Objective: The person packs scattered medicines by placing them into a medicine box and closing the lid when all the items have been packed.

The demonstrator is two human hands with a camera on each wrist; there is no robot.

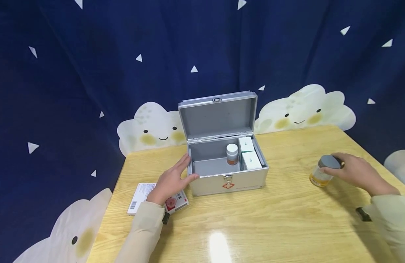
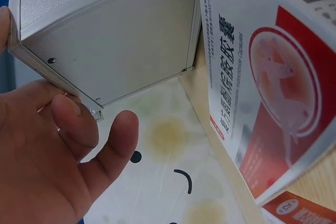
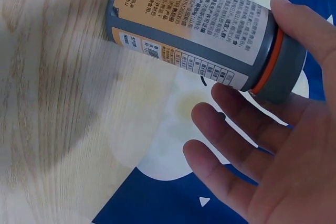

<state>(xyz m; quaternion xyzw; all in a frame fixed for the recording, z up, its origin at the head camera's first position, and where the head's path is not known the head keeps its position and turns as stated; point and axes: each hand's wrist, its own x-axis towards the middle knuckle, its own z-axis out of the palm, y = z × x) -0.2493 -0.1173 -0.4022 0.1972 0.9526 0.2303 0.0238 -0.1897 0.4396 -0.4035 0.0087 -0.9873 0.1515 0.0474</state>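
Note:
My right hand grips a pill bottle by its grey lid, thumb on one side and fingers on the other. In the right wrist view the bottle shows an orange and white printed label; whether its base touches the table I cannot tell. My left hand rests its fingertips on the left wall of a silver first-aid case, whose lid stands up. Inside the case, a white-capped pill bottle stands beside white medicine boxes at the right end.
Flat medicine boxes lie on the wooden table left of the case: a white one and a red-and-white one, partly behind my left hand and sleeve. A blue curtain with clouds hangs behind the table.

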